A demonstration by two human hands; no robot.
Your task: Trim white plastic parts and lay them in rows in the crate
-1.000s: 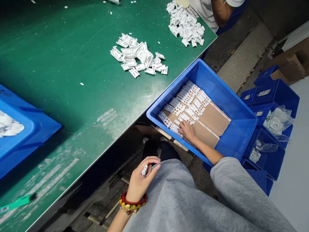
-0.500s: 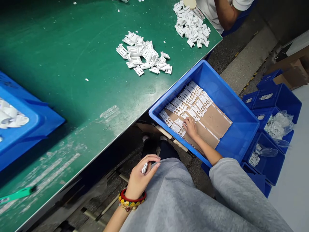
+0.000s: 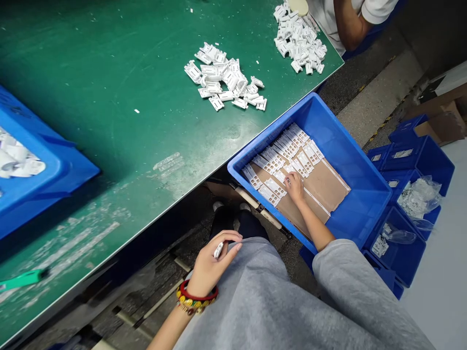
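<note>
In front of my grey shirt, my left hand [image 3: 209,267] is curled around a small white plastic part [image 3: 218,250], whose end shows between thumb and fingers. The rest of that part is hidden in the palm. My right hand [image 3: 295,188] reaches into a blue bin [image 3: 359,194], its fingers pinched together at a white plastic part among the rows. Those rows are flat white perforated parts [image 3: 270,160], laid side by side on a brown cardboard sheet [image 3: 323,182]. My fingers cover much of the part they touch.
On the green table [image 3: 109,126] lie a pile of white plastic parts [image 3: 228,78] and a second pile [image 3: 301,41] near a seated person [image 3: 352,24]. A blue crate [image 3: 54,160] and a green-handled tool [image 3: 22,280] are at left. More blue bins [image 3: 401,243] stand at right.
My right hand has shifted slightly up and right along the rows in the bin. My left hand keeps its grip, and the view has tilted a little.
</note>
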